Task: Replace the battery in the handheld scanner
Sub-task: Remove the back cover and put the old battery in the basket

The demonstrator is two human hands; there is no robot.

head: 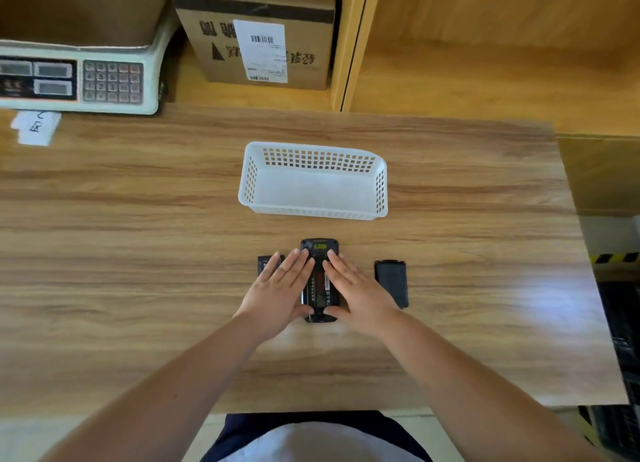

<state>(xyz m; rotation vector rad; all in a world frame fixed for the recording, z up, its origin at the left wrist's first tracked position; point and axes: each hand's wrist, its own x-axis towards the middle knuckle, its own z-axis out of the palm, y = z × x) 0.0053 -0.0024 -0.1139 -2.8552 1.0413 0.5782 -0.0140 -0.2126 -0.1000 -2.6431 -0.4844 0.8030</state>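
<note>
The black handheld scanner [319,247] lies face down on the wooden table, its back open with a labelled battery [320,288] showing in the compartment. My left hand [280,292] rests flat along its left side and my right hand [356,290] along its right side. Fingers of both hands are spread, and both thumbs touch the scanner's near end. A second black battery [266,264] lies left of the scanner, partly hidden under my left fingers. The black back cover [392,282] lies on the table to the right, apart from my right hand.
A white plastic basket [313,181] with nothing in it stands just beyond the scanner. A weighing scale [76,77] is at the far left, with paper notes [36,127] in front of it. A cardboard box [258,32] stands behind. The table's right edge [588,271] is close by.
</note>
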